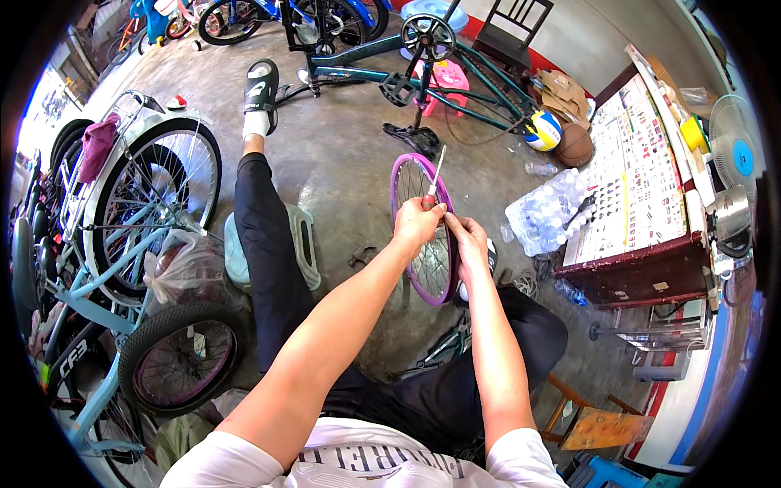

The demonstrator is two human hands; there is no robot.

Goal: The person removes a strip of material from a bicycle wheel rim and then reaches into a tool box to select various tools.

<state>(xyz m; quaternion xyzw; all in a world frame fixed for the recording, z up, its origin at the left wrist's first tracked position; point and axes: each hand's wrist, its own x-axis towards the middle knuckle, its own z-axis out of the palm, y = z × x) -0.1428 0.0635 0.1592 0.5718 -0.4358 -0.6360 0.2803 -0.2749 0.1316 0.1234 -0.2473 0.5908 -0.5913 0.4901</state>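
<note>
A purple bicycle rim with spokes (402,272) stands upright between my legs, with no tyre visible on it. My left hand (413,221) is closed on the red handle of a screwdriver (429,198), whose pale shaft points up along the rim. My right hand (467,238) grips the right side of the rim, its thumb and fingers pressed at the edge close beside my left hand. A black loose part (409,138) lies on the floor beyond the rim.
Bicycles (138,236) crowd the left; a green frame (360,75) stands ahead near a pink stool (451,76). Balls (575,145), bundled bottles (537,215), a dark red counter (626,276) and fan (736,130) are right. A teal stool (303,236) sits by my leg.
</note>
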